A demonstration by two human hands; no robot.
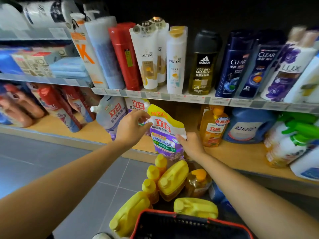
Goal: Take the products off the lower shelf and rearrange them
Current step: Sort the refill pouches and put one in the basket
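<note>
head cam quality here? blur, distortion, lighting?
Head view: centre sharp, the pouch held by both hands reads clearly; edges smear, with the top-left packs and right spray bottles blurred; wide-angle bend bows the shelf rail; light is even, background above the shelf dark.

Head view, angled down, near lower shelf [224, 152]

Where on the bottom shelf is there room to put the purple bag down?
Bare wood shows behind the purple pouch, between the lavender pouch and the orange bottle. Right of the blue jug it is crowded with spray bottles.
</note>
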